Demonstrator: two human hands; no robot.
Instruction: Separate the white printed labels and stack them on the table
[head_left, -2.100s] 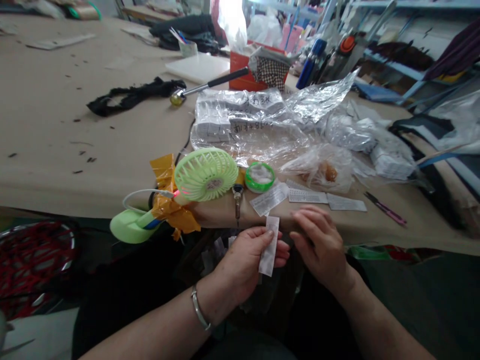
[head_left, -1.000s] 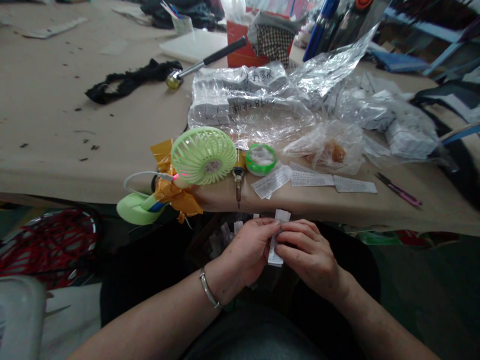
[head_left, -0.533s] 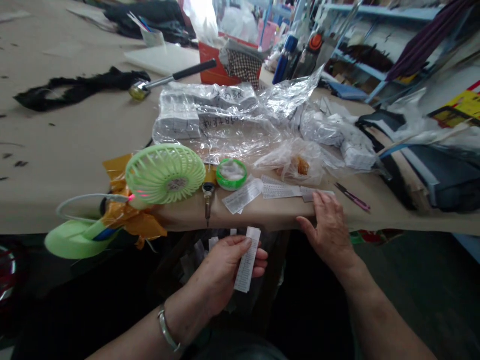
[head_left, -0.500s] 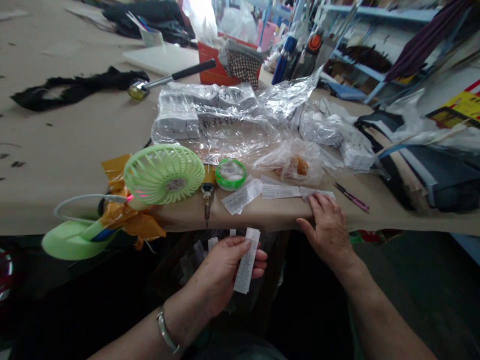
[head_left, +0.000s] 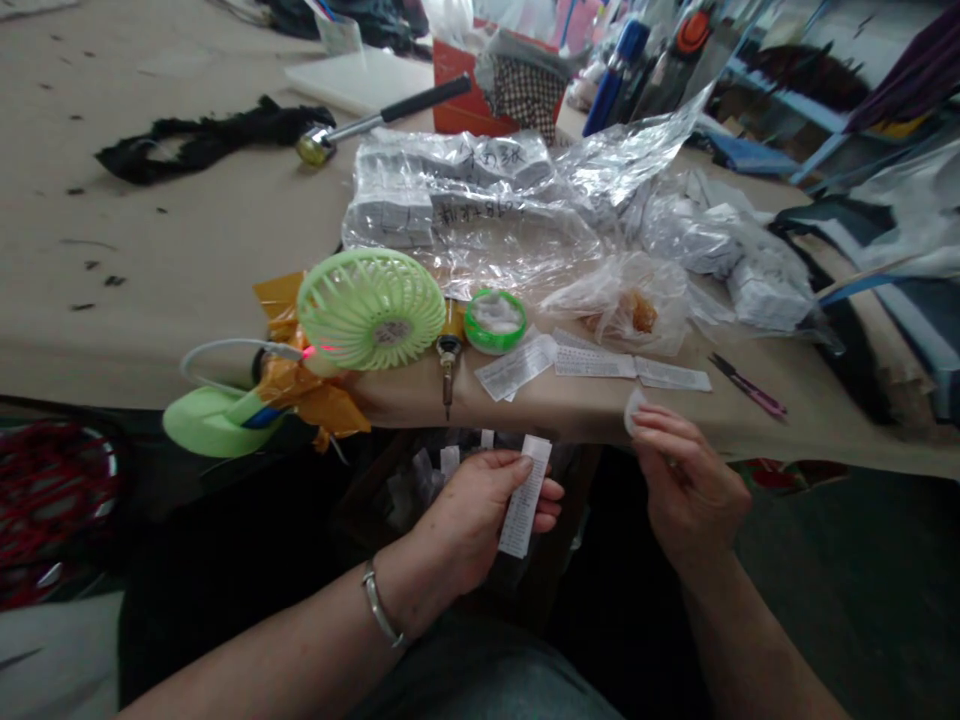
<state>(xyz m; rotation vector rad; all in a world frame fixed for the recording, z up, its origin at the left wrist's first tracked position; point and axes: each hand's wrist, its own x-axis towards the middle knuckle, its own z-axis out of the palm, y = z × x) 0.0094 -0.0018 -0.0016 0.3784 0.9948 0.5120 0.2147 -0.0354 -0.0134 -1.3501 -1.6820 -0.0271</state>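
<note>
I have the left hand [head_left: 484, 500] grasping a small bundle of printed strips [head_left: 523, 510], thumb pressed on the top face and fingers behind, held just off the near edge of the surface [head_left: 187, 280]. The right hand [head_left: 690, 490], farther right, pinches a thin pale slip [head_left: 634, 410] between its fingertips; the slip looks bent, and I cannot make out any print on it.

I judge the strips very light and thin, paper or smooth label cloth, I can't tell which. One alone should be limp and quick to curl, while the bundle looks flat and a bit stiffer. Smooth faces may slide over each other, so I'd grip the bundle across its middle with an even thumb, and take a single slip by one end or corner, softly, since hard pressure could crease it.

More loose strips lie flat along the near edge: a left group [head_left: 517, 367], a middle group [head_left: 596, 362] and a right strip [head_left: 673, 374]. Lying so flat, they give little to pinch; I'd lift at an overhanging corner. The green fan [head_left: 375, 310] stands to their left, and a draught could shift anything this light.
</note>
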